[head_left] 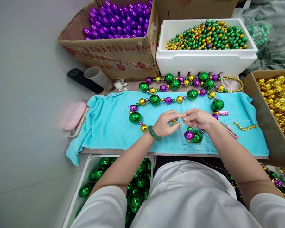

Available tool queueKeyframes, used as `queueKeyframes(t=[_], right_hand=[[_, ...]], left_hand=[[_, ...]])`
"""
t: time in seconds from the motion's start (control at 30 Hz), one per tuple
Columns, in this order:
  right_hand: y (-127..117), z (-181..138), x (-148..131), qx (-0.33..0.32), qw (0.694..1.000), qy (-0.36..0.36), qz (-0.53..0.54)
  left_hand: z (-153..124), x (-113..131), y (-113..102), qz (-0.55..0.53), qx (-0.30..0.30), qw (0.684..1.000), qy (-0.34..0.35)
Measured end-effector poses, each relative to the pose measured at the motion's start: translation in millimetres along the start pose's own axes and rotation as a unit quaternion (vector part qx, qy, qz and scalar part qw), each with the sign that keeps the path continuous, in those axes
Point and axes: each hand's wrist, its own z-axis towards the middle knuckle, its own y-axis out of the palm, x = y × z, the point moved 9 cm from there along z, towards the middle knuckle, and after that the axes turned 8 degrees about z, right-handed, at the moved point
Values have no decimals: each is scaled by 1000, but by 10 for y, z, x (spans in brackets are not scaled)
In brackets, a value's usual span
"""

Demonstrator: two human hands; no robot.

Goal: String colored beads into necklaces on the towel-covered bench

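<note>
My left hand (167,123), with a green bangle at its wrist, curls around a few small gold beads (174,122) of a necklace. Its fingertips meet those of my right hand (196,119), which is pinched on the necklace's other end. A thin white strand (180,127) hangs between my hands. Below my right fingers dangle a purple bead (188,135) and a large green bead (197,137). The rest of the bead necklace (154,99), in green, gold and purple, loops over the blue towel (114,126). My fingers hide the exact grip.
Behind the towel lie finished-looking bead strands (174,84), a carton of purple beads (114,52) and a white foam box (206,60). A carton (263,117) of gold beads stands right. Small scissors (231,131) and a short gold chain (247,128) rest nearby. A foam bin (72,205) holds green balls.
</note>
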Motion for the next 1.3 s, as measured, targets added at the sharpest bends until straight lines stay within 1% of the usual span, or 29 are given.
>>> queueKeyframes(t=[0.1, 0.17, 0.23, 0.3, 0.37, 0.4, 0.43, 0.47, 0.5, 0.57, 0.6, 0.63, 0.67, 0.7, 0.73, 0.8, 0.87, 0.93, 0.97, 1.0, 1.03, 1.07, 1.1, 1.17, 1.2, 1.23, 1.27, 1.3], right_hand=[[-8, 17, 14, 12, 1000, 0, 14], [-26, 20, -3, 28, 999, -14, 12], [-60, 10, -52, 53, 998, -45, -6], [-92, -15, -106, 79, 993, -77, -51], [-122, -60, -169, 115, 978, -107, -137], [-129, -94, -223, 138, 961, -129, -203], [-118, -138, -295, 162, 932, -159, -284], [-80, -188, -370, 185, 889, -189, -375], [-18, -233, -431, 201, 835, -212, -466], [126, -284, -473, 212, 725, -229, -614], [179, -295, -470, 214, 683, -225, -662], [214, -307, -469, 220, 650, -221, -693], [243, -323, -476, 232, 626, -223, -710], [270, -344, -490, 245, 609, -231, -719], [293, -368, -505, 260, 596, -243, -720], [336, -408, -516, 284, 583, -268, -713], [386, -433, -484, 292, 581, -292, -701], [436, -454, -413, 291, 586, -310, -690], [456, -466, -367, 289, 590, -316, -685], [469, -483, -322, 288, 595, -319, -679], [474, -500, -281, 284, 604, -321, -672], [472, -521, -251, 279, 616, -324, -662], [462, -543, -241, 271, 632, -330, -647], [396, -600, -310, 265, 673, -359, -590], [330, -624, -384, 266, 702, -377, -543], [244, -625, -467, 265, 738, -391, -482], [152, -584, -538, 250, 782, -393, -413], [79, -492, -579, 217, 832, -378, -344]], left_hand=[[-34, 52, -19, 92, 63, 993, 40], [-48, 92, -17, 148, 84, 984, 47], [-40, 141, 5, 206, 77, 975, 41], [-9, 157, 24, 253, 54, 966, 14], [33, 96, 39, 262, 18, 964, -41], [51, 34, 48, 243, -2, 967, -78], [64, -44, 57, 208, -19, 970, -120], [67, -135, 69, 161, -33, 972, -168], [58, -232, 88, 105, -43, 969, -219], [11, -402, 134, -9, -50, 948, -315], [-19, -464, 162, -59, -50, 932, -355], [-51, -509, 197, -104, -53, 915, -387], [-80, -539, 233, -144, -56, 897, -414], [-108, -557, 273, -182, -60, 880, -435], [-136, -568, 315, -219, -63, 861, -454], [-178, -571, 396, -296, -61, 822, -482], [-194, -561, 458, -365, -47, 787, -495], [-191, -538, 508, -415, -39, 762, -496], [-185, -524, 521, -430, -37, 756, -492], [-176, -513, 519, -435, -35, 756, -487], [-164, -504, 499, -431, -32, 764, -479], [-147, -496, 460, -414, -31, 780, -468], [-122, -484, 401, -383, -31, 805, -452], [-35, -418, 237, -292, -38, 871, -393], [27, -352, 148, -240, -43, 905, -349], [93, -262, 65, -187, -49, 936, -295], [153, -159, -3, -140, -55, 960, -238], [201, -55, -53, -100, -60, 976, -184]])
